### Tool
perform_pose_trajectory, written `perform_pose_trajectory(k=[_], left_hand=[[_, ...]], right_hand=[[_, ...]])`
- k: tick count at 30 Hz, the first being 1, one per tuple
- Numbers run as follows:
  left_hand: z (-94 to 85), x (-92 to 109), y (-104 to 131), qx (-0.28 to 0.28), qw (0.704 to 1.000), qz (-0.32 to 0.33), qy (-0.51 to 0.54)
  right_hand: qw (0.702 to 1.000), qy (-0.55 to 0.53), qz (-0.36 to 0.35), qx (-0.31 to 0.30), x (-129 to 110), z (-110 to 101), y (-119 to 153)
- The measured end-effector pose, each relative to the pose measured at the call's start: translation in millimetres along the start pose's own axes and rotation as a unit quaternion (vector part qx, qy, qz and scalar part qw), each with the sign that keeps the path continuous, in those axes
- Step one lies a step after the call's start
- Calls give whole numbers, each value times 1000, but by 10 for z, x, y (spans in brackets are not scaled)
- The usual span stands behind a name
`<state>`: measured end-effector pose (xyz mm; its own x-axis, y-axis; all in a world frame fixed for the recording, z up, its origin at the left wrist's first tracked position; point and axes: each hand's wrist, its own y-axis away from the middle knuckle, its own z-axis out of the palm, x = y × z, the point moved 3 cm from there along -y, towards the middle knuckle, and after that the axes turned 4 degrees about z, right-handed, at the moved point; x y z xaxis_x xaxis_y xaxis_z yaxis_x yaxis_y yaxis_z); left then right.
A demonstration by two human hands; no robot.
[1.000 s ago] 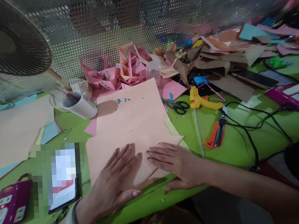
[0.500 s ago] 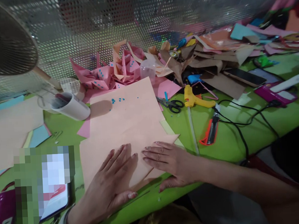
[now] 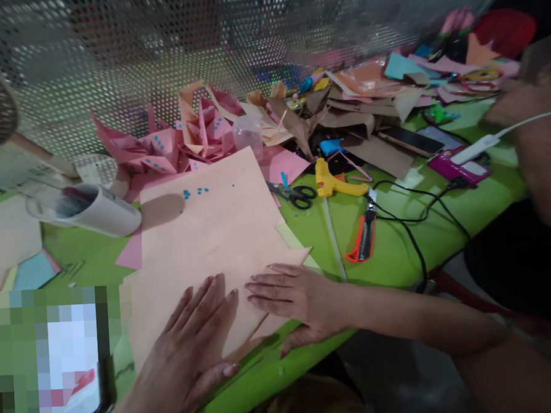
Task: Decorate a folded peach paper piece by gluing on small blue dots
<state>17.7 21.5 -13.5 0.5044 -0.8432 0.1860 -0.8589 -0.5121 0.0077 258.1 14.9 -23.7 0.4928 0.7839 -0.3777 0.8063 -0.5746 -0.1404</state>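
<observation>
My left hand lies flat on a peach sheet of paper, fingers stretched out and thumb spread toward the table's front edge. Beside it, my right hand rests palm down near the sheet's lower right part, its fingers extended and thumb apart. Neither hand grips anything. Small blue paper bits are scattered on the upper part of the paper. A folded edge or second layer shows at the lower right, partly covered by my hands.
Right of the paper lie scissors, a yellow glue gun and an orange utility knife. A white cup and a phone are at left. Folded pink paper lies behind. Another person's arm is at far right.
The view has turned to the right, so the table things appear further left. Another person's arm has come into view at the right. Both my hands remain flat on the paper.
</observation>
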Motion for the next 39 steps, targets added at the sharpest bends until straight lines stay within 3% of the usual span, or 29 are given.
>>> perform_pose_trajectory(k=[9,24,32,39], left_hand=[[-142,34,-33,1,998,-21,53],[-134,46,-31,0,998,-7,57],[-16,-11,19,2,1000,20,1],[-39,24,-40,29,994,54,-92]], right_hand=[[1000,-2,-7,5,5,18,20],[1000,-3,-3,10,5,9,-18],[1000,13,-5,26,13,39,-22],[999,13,-7,40,33,61,-17]])
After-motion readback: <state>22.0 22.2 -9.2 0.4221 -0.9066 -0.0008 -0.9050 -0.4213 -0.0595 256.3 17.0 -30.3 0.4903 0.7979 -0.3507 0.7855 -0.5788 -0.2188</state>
